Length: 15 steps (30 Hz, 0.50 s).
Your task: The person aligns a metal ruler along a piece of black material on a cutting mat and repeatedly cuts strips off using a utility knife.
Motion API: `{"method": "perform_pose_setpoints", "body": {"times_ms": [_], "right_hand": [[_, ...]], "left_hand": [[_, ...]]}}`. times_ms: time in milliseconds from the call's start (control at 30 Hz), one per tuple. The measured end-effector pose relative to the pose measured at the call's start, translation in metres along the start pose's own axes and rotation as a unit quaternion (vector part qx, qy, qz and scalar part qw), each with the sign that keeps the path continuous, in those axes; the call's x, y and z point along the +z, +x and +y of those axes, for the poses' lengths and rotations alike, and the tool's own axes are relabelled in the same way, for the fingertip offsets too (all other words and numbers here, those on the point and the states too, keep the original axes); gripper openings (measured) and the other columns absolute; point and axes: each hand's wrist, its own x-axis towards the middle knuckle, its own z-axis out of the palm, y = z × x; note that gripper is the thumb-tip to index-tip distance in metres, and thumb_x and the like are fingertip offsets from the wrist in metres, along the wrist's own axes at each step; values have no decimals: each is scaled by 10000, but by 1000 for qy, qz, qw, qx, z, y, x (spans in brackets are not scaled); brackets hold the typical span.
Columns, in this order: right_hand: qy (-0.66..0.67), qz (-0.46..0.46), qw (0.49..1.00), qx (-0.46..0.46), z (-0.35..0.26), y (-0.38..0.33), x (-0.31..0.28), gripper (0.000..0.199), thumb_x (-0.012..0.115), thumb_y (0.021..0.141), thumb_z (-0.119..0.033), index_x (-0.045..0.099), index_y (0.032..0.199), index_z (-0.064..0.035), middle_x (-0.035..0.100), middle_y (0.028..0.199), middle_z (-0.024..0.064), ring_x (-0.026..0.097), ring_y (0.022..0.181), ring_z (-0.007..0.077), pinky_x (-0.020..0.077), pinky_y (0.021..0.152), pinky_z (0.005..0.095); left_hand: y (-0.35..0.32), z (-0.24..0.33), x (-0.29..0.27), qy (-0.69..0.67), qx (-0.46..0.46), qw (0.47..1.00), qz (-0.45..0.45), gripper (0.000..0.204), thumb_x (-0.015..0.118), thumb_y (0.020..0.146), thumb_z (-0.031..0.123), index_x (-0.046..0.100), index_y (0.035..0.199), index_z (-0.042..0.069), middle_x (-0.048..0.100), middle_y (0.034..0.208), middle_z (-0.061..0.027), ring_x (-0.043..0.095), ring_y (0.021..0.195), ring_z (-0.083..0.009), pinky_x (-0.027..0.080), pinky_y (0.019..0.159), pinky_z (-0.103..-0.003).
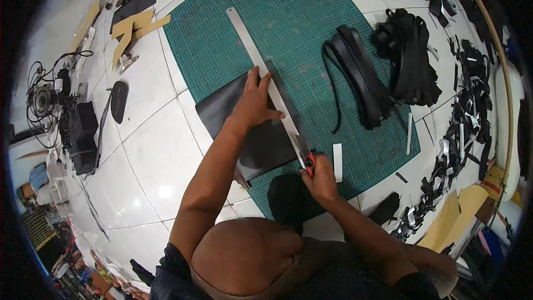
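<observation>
Near the near edge of the mat (211,39), the right hand (321,182) grips a red cutter (311,162) by the near end of the ruler (244,30). Toward mid-mat, the left hand (256,100), fingers spread, presses the ruler onto the black sheet (269,147), clutching nothing. Bundled strips (358,78) on the mat's right seem already cut; the sheet looks mostly whole, this cut's progress unclear.

The head camera, a wide fisheye, looks steeply down from above and behind the fingers (254,74), facing forward across the gridded green cutting mat (294,11) beyond them. It sits near enough for both forearms (206,169) to show, yet takes in tiled floor (150,158) well to the fingers' left.
</observation>
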Motion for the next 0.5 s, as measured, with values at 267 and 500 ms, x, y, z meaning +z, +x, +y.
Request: {"method": "perform_pose_setpoints", "body": {"times_ms": [267, 500], "right_hand": [[-9, 18, 999, 25, -8, 8, -41, 347, 716, 849, -171, 494, 1040, 15, 524, 974, 214, 551, 913, 419, 456, 782, 466], [-118, 39, 989, 84, 21, 17, -74, 350, 732, 854, -194, 519, 1040, 13, 571, 997, 207, 600, 897, 392, 481, 763, 447]], "left_hand": [[-4, -4, 4, 73, 3, 997, 25, 1191, 915, 540, 447, 315, 1470, 6, 204, 1547, -276, 190, 1453, -441, 279, 1174, -478], [-8, 10, 2, 156, -59, 986, 19, 1245, 876, 542, 554, 271, 1506, 50, 241, 1575, -161, 217, 1462, -378, 276, 1159, -541]]}}
